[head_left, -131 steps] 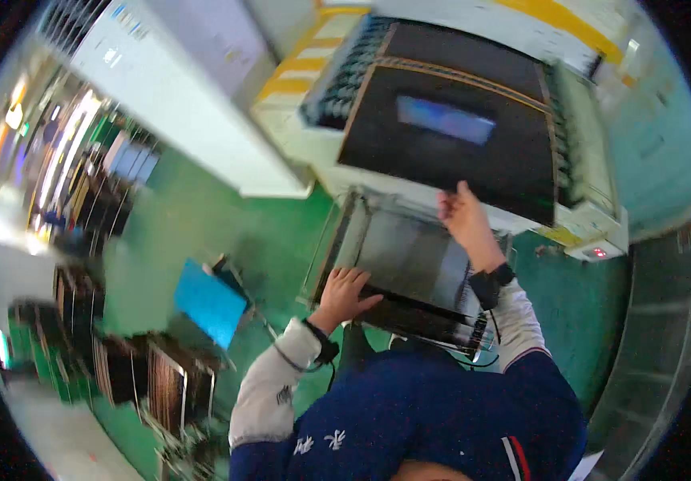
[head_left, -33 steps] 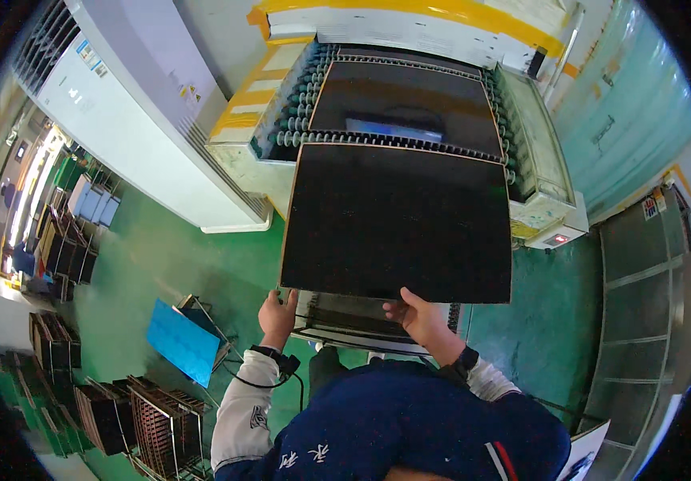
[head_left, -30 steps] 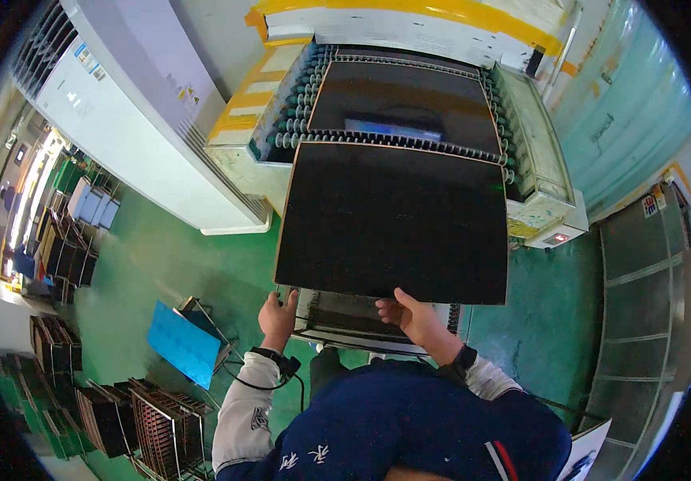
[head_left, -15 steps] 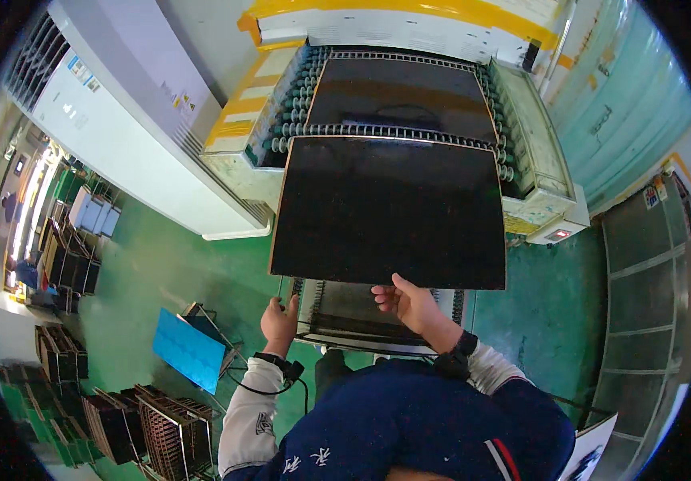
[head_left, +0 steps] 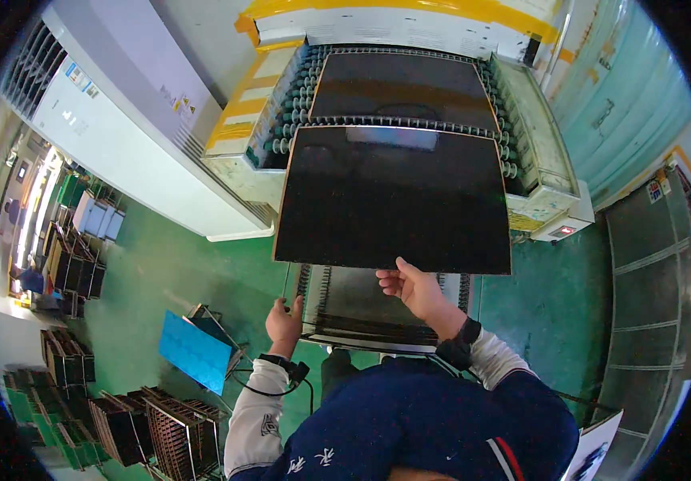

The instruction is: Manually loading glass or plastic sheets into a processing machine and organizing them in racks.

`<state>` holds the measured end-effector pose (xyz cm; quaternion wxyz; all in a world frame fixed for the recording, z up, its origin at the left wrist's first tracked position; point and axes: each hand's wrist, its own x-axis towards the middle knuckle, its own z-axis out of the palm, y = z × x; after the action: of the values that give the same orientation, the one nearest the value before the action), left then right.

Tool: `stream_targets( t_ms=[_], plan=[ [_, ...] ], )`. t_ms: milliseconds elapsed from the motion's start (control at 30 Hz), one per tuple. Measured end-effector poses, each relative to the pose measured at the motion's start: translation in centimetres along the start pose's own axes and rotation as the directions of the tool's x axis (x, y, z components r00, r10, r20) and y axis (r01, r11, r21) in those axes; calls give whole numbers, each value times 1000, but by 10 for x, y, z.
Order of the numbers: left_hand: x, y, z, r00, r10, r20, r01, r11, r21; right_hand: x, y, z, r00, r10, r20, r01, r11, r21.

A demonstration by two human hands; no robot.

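Observation:
A large black rectangular panel with a thin copper-coloured rim slopes from the rollers toward me, its far edge on the roller machine. My right hand is at the near edge of it, thumb at the edge and curled fingers just below, gripping it. Lower and to the left, my left hand is apart from the panel, thumb raised away from loosely bent fingers, with nothing seen in it. A second black panel lies flat on the rollers farther back.
The machine has green roller wheels and pale side walls. Below the panel stands a rack with slotted sides. A white cabinet is at left, a blue sheet on a stand and slotted racks lower left, a metal-framed partition at right.
The near panel has slid slightly away from me, farther onto the rollers, and my right hand has followed its near edge. My left hand stays nearly where it was.

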<state>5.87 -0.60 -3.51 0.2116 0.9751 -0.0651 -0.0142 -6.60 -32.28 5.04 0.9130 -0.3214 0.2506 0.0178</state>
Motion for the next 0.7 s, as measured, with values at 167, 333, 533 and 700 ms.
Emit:
stream_targets(
  t_ms=[167, 333, 533, 700],
  plan=[
    [0, 3, -1, 1000, -5, 12, 5, 1000, 6, 8, -7, 2, 999, -41, -2, 41, 999, 15],
    [0, 2, -2, 1000, 3, 3, -3, 1000, 23, 16, -13, 2, 998, -63, -3, 63, 998, 25],
    [0, 1, -1, 1000, -11, 16, 11, 1000, 2, 29, -20, 0, 995, -104, -5, 105, 993, 48],
    [0, 3, -4, 1000, -21, 22, 20, 1000, 23, 40, -28, -1, 988, -151, -24, 151, 988, 33]
  ],
)
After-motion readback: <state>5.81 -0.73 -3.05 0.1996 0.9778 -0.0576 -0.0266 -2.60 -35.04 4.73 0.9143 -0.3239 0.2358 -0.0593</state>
